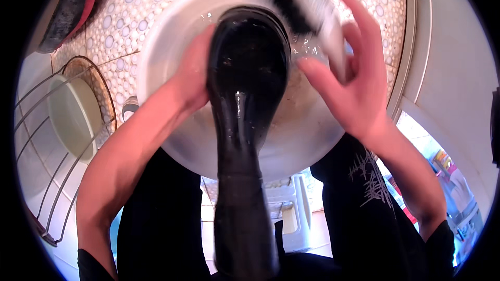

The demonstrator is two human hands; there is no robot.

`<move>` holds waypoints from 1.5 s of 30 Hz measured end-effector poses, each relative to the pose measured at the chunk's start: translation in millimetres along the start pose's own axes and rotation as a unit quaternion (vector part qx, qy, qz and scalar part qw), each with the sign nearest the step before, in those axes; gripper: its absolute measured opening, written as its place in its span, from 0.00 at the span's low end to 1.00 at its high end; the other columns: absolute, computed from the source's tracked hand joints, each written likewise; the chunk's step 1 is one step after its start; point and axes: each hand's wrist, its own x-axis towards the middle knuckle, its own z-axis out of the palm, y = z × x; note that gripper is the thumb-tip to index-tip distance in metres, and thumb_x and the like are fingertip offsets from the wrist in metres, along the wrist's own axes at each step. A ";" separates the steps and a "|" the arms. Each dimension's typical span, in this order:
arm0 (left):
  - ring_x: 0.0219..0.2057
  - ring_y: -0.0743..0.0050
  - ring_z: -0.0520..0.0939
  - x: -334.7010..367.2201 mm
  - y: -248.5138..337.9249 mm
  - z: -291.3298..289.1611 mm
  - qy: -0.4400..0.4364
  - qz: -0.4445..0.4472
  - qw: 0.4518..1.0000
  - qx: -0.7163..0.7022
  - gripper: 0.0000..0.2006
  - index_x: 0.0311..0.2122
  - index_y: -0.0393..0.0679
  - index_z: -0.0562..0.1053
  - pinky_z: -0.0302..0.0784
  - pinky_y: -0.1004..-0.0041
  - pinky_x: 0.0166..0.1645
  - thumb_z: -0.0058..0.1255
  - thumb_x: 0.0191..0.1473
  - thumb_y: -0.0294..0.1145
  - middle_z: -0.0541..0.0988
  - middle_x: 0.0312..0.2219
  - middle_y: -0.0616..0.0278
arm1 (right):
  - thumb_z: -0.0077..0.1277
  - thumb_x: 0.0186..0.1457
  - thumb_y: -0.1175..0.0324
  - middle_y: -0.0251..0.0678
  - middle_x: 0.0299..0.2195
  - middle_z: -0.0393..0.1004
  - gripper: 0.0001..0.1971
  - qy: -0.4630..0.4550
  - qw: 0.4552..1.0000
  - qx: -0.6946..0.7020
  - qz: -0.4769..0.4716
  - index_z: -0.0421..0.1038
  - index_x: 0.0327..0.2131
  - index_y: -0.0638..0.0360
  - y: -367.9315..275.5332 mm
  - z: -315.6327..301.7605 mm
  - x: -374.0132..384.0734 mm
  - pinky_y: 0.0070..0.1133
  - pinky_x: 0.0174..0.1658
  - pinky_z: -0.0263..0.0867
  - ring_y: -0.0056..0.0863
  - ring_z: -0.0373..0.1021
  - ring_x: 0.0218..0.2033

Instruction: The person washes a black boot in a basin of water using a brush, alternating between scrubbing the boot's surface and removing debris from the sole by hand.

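Clasping the black boot (250,78) over the pale basin (312,145) with my left fingers (200,54) at its side, probably to steady it, I grip the brush (307,2) in my right fingers (364,18).

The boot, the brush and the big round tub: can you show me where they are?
Tall black boot (238,143): head view, where the foot meets the shaft.
Scrub brush (314,2): head view, on its blurred white body.
Round whitish basin (169,44): head view, on its inner left wall.
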 end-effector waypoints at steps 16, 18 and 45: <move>0.51 0.72 0.78 -46.1 4.4 15.8 0.142 0.170 0.950 0.219 0.25 0.60 0.36 0.68 0.71 0.72 0.57 0.45 0.67 0.46 0.77 0.51 0.60 | 0.61 0.59 0.68 0.35 0.46 0.75 0.35 -0.151 0.956 0.205 0.144 0.55 0.65 0.65 -24.4 9.0 35.1 0.18 0.47 0.70 0.17 0.72 0.44; 0.51 0.71 0.77 -49.8 10.1 21.0 0.167 0.196 0.940 0.222 0.27 0.61 0.35 0.66 0.71 0.72 0.57 0.51 0.65 0.43 0.76 0.52 0.59 | 0.61 0.59 0.68 0.35 0.46 0.76 0.34 -0.116 0.966 0.200 0.116 0.55 0.65 0.65 -31.4 17.4 35.2 0.18 0.46 0.70 0.18 0.72 0.43; 0.62 0.67 0.70 -67.4 23.2 28.0 -0.072 0.258 0.941 0.208 0.37 0.68 0.30 0.57 0.61 0.69 0.67 0.41 0.48 0.17 0.70 0.59 0.53 | 0.65 0.56 0.69 0.42 0.44 0.78 0.34 -0.121 0.979 0.155 0.054 0.59 0.62 0.66 -54.1 9.0 32.0 0.21 0.48 0.73 0.24 0.75 0.45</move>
